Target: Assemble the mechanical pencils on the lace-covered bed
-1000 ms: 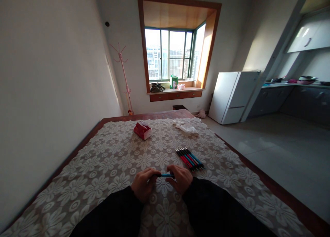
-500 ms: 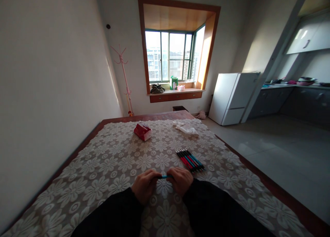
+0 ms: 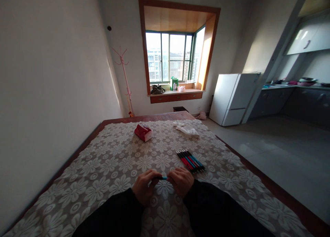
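Between my two hands a blue and black pen (image 3: pixel 163 178) lies crosswise, just above the flowered tablecloth (image 3: pixel 108 164). My left hand (image 3: pixel 145 186) pinches its left end, and my right hand (image 3: pixel 181 182) is closed round the right end. Both ends of the pen are hidden by my fingers; only a short middle stretch shows. Just beyond my right hand, several red, blue and black pens (image 3: pixel 190 160) lie side by side in a row, their metal tips pointing away from me.
A red tissue pack (image 3: pixel 143 132) lies farther back on the table, left of the middle. To its right is a crumpled white plastic bag (image 3: pixel 188 130). Past the table stand a pink coat rack (image 3: pixel 124 75) at left and a white fridge (image 3: pixel 232 99) at right.
Slightly more black shows on the left part of the pen, and less blue. My hands stay in nearly the same place; the whole view has shifted very slightly.
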Available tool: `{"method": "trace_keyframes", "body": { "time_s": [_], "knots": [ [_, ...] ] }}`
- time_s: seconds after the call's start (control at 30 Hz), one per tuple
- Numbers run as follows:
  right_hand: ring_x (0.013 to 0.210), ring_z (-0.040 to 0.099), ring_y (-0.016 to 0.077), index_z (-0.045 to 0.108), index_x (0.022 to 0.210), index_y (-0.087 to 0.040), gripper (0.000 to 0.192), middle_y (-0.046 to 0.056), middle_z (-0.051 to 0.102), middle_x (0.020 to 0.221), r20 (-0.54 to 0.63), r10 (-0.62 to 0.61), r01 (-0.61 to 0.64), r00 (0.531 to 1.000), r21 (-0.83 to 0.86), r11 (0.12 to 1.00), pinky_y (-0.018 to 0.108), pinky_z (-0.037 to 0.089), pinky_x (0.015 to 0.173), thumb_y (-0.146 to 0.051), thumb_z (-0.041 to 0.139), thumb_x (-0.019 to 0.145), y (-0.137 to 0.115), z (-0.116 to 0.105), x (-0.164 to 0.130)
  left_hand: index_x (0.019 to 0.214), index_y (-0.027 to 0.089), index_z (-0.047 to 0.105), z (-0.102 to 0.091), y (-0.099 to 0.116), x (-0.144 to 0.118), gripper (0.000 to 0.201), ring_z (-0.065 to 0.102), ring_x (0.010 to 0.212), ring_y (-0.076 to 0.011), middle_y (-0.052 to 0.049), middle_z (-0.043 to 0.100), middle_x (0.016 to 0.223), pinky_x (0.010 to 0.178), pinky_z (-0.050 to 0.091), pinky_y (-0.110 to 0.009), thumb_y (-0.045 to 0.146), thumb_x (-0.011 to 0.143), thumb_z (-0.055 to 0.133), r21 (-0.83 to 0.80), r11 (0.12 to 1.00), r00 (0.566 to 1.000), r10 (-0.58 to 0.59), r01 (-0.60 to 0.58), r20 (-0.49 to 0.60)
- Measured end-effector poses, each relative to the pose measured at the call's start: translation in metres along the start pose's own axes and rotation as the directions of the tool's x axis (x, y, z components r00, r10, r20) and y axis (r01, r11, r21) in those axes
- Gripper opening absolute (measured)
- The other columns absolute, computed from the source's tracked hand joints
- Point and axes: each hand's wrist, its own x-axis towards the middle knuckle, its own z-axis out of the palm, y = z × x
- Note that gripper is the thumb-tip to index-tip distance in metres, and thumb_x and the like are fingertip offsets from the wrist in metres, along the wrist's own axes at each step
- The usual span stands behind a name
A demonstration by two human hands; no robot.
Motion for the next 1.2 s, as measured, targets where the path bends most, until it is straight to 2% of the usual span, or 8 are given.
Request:
{"method": "trace_keyframes", "body": {
  "time_s": [0.17,0.47,0.57,0.73,0.87,1.0,1.07,1.2],
  "knots": [
    [0.076,0.061,0.0178,0.063,0.093,-0.022,0.029,0.003,0.070,0.080,-0.022,-0.006,0.006,1.000,0.011,1.000,0.033,0.034,0.071,-0.045,0.049,0.101,-0.0012,-0.0030,0.0006,0.100,0.022,0.070,0.0011,-0.0010,-0.0005,0.019,0.070,0.085,-0.0158,-0.003,0.074,0.093,0.079,0.056,-0.026,0.015,0.089,0.056,-0.015,1.000,1.000,-0.023,0.022,-0.019],
    [0.070,0.058,0.0171,0.063,0.082,-0.022,0.031,0.002,0.067,0.071,-0.055,-0.011,0.009,0.998,-0.039,0.999,0.035,0.030,0.069,-0.038,0.046,0.102,-0.0015,-0.0021,-0.0003,0.099,0.023,0.072,0.0019,-0.0058,-0.0018,0.017,0.072,0.086,-0.0155,-0.002,0.075,0.092,0.079,0.058,-0.025,0.018,0.091,0.058,-0.053,0.998,0.999,-0.030,0.028,-0.026],
    [0.074,0.058,0.0178,0.063,0.087,-0.021,0.027,0.002,0.069,0.077,-0.056,-0.010,0.007,0.998,-0.046,0.999,0.035,0.030,0.071,-0.041,0.051,0.100,-0.0024,-0.0015,0.0003,0.100,0.023,0.071,0.0027,-0.0072,-0.0020,0.017,0.072,0.087,-0.0157,-0.002,0.075,0.095,0.080,0.059,-0.026,0.019,0.092,0.057,-0.085,0.996,0.999,-0.040,0.037,-0.035],
    [0.070,0.056,0.0164,0.059,0.078,-0.021,0.025,0.001,0.066,0.070,-0.010,-0.045,0.044,0.999,-0.075,0.996,0.036,0.027,0.070,-0.028,0.048,0.100,-0.0045,-0.0036,0.0011,0.096,0.023,0.073,0.0034,-0.0060,-0.0013,0.017,0.072,0.083,-0.0155,-0.002,0.076,0.090,0.078,0.058,-0.025,0.020,0.092,0.056,-0.066,0.997,0.999,-0.031,0.031,-0.010],
    [0.075,0.056,0.0174,0.060,0.085,-0.021,0.024,0.002,0.067,0.077,-0.077,-0.009,0.007,0.997,-0.017,1.000,0.034,0.028,0.072,-0.032,0.046,0.102,-0.0039,-0.0076,0.0021,0.104,0.024,0.072,-0.0002,-0.0019,0.0002,0.018,0.072,0.084,-0.0165,-0.003,0.076,0.095,0.078,0.058,-0.026,0.027,0.093,0.059,-0.036,0.998,0.996,-0.051,0.049,-0.071],
    [0.073,0.056,0.0162,0.059,0.083,-0.021,0.026,0.001,0.067,0.077,-0.097,-0.011,0.012,0.995,0.004,1.000,0.033,0.028,0.071,-0.032,0.046,0.102,-0.0034,-0.0049,0.0016,0.088,0.023,0.073,-0.0031,-0.0005,0.0015,0.023,0.067,0.067,-0.0149,-0.002,0.073,0.077,0.065,0.053,-0.024,0.031,0.096,0.053,0.053,0.996,0.995,-0.073,0.077,-0.064],
    [0.070,0.055,0.0153,0.059,0.080,-0.021,0.025,0.000,0.067,0.074,-0.067,-0.007,0.007,0.998,-0.006,1.000,0.033,0.027,0.070,-0.030,0.048,0.101,-0.0034,-0.0017,0.0010,0.085,0.023,0.073,-0.0030,-0.0015,0.0015,0.021,0.067,0.068,-0.0148,-0.002,0.073,0.077,0.066,0.053,-0.024,0.029,0.095,0.055,0.059,0.996,0.997,-0.062,0.065,-0.052],
    [0.070,0.057,0.0162,0.057,0.075,-0.022,0.025,0.001,0.065,0.069,-0.044,0.088,-0.090,0.995,-0.049,0.995,0.033,0.028,0.071,-0.027,0.049,0.097,0.0024,-0.0018,0.0018,0.103,0.025,0.070,-0.0010,-0.0064,0.0012,0.017,0.071,0.082,-0.0170,-0.002,0.075,0.092,0.078,0.057,-0.028,0.028,0.092,0.057,0.009,0.994,0.987,-0.109,0.110,-0.117]
  ]
}}
